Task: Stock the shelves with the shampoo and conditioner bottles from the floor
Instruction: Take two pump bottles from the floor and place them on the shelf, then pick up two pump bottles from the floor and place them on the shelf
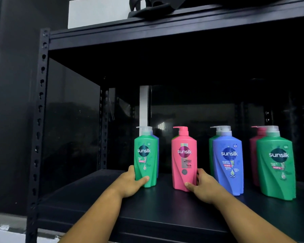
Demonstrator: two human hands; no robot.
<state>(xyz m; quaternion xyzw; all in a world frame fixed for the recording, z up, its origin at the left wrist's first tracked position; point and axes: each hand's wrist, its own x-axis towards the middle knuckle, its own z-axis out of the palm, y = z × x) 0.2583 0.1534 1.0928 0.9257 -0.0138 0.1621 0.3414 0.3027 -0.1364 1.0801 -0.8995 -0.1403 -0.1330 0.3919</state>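
The black metal shelf (147, 216) is carrying upright Sunsilk pump bottles in a row: leftmost green bottle (145, 163), pink bottle (183, 160), blue bottle (228, 165), rightmost green bottle (275, 169), with others standing behind.

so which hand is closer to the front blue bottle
Right. The right hand grips the pink bottle, just left of the front blue bottle; the left hand grips the leftmost green bottle, farther left.

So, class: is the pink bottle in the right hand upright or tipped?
Upright. The pink bottle stands base down on the shelf, pump on top; the right hand grips its lower part.
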